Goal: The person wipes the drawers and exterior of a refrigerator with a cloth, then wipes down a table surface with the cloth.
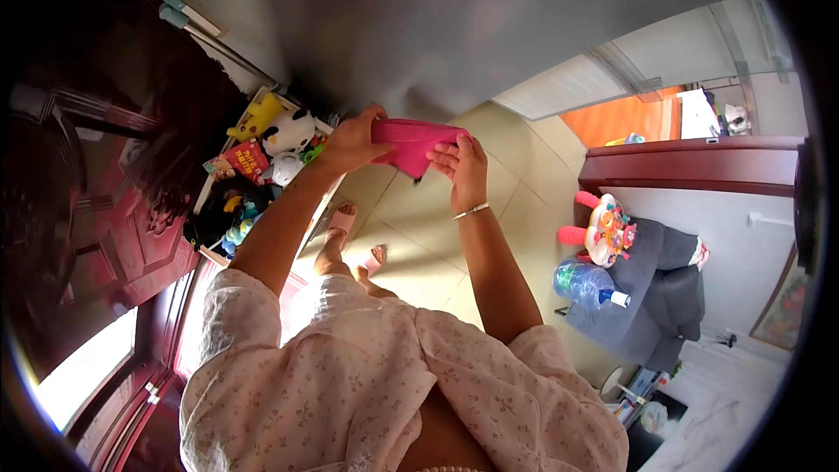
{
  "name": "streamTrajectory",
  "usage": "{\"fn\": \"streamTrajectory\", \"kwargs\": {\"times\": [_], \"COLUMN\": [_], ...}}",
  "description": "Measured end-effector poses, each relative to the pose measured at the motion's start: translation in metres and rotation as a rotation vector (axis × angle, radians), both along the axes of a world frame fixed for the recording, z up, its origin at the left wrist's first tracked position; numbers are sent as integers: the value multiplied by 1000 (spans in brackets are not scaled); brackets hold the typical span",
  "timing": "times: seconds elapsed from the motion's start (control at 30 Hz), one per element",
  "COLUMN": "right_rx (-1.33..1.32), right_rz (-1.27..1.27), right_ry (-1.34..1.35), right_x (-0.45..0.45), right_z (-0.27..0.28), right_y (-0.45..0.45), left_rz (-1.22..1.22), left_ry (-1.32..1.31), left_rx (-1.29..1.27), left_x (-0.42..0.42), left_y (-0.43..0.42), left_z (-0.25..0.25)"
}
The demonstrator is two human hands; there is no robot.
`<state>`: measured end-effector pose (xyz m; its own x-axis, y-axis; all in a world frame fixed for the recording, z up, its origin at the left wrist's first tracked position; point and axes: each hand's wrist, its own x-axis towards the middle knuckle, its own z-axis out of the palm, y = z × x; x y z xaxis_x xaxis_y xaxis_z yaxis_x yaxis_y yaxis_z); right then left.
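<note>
A bright pink cloth point(415, 144) is stretched between my two hands, over the tiled floor. My left hand point(351, 142) grips its left end, with the fingers closed round the fabric. At the other end, my right hand point(461, 162) pinches the upper right corner, the thumb and fingers close together; a bracelet sits on that wrist. A small dark spot shows at the cloth's lower tip. Just above the cloth is a large grey surface point(489, 17), blurred and close to the camera.
On the left, a box of toys holds a panda plush point(288, 131) and a yellow plush point(258, 115), beside a dark red door point(96, 201). To the right, a grey sofa point(673, 297) stands near a large water bottle point(584, 284) and a colourful toy point(605, 229).
</note>
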<state>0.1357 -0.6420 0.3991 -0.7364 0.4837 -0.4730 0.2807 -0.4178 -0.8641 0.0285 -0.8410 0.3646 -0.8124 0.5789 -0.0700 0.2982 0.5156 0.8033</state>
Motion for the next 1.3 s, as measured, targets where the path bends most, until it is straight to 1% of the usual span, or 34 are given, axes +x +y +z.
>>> {"fn": "streamTrajectory", "kwargs": {"times": [0.03,0.07,0.1,0.13,0.2,0.23,0.27,0.3,0.33,0.37,0.43,0.47,0.53,0.57,0.63,0.67,0.7,0.73,0.77,0.83,0.87,0.9,0.93,0.97,1.0,1.03,1.07,1.17,1.2,1.27,1.3], "right_rx": [-15,-15,23,60,99,126,154,156,170,184,196,205,212,222,191,159,164,23,-120,-156,-201,-246,-270,-273,-348,-421,-451,-493,-498,-542,-588], "right_rz": [-66,-73,-80,-87,-98,-145,-191,-196,-223,-251,-267,-279,-301,-324,-358,-392,-391,-439,-483,-503,-514,-526,-541,-536,-527,-518,-539,-594,-580,-601,-626], "right_ry": [8,9,57,106,152,259,367,366,380,394,411,430,410,394,384,375,372,366,361,362,335,307,259,261,234,208,209,240,246,195,151], "right_x": [-6,-11,-16,-20,-25,-28,-31,-32,-33,-34,-32,-32,-34,-36,-40,-41,-44,-46,-48,-53,-58,-62,-67,-71,-74,-79,-83,-89,-90,-85,-82], "right_z": [0,1,1,1,6,14,24,30,36,39,34,30,19,13,-4,-12,-15,-18,-20,-48,-61,-74,-88,-102,-115,-123,-131,-135,-142,-181,-197], "right_y": [2,3,5,6,6,1,-2,-3,-5,-6,-9,-12,-16,-17,-17,-16,-17,-19,-21,-20,-19,-19,-19,-18,-16,-16,-17,-32,-35,-37,-38], "left_rz": [-6,17,40,34,52,48,32,15,95,90,264,267,427,427,527,528,584,641,643,668,670,711,751,754,763,768,772,757,765,1032,1039], "left_ry": [0,121,241,242,258,257,403,546,688,688,551,550,316,315,-94,-99,-185,-271,-272,-701,-695,-782,-869,-864,-980,-1097,-1082,-1096,-1096,-1140,-1141], "left_rx": [1,-53,-108,-107,-232,-230,-36,160,184,186,166,165,236,236,732,734,801,865,866,1014,1016,1025,1033,1035,1058,1080,1104,1172,1176,1269,1275], "left_x": [-10,-19,-25,-31,-44,-52,-63,-71,-77,-81,-85,-86,-87,-88,-93,-95,-97,-99,-98,-89,-87,-85,-86,-87,-88,-92,-93,-94,-93,-90,-88], "left_y": [0,0,1,2,-1,-2,-5,-6,-6,-6,-4,0,9,15,30,35,39,41,43,46,48,51,53,54,55,55,61,63,65,73,76], "left_z": [-11,-21,-17,-12,4,8,12,18,24,28,37,36,22,11,-23,-39,-48,-57,-66,-65,-66,-77,-95,-112,-138,-144,-151,-170,-170,-161,-161]}}
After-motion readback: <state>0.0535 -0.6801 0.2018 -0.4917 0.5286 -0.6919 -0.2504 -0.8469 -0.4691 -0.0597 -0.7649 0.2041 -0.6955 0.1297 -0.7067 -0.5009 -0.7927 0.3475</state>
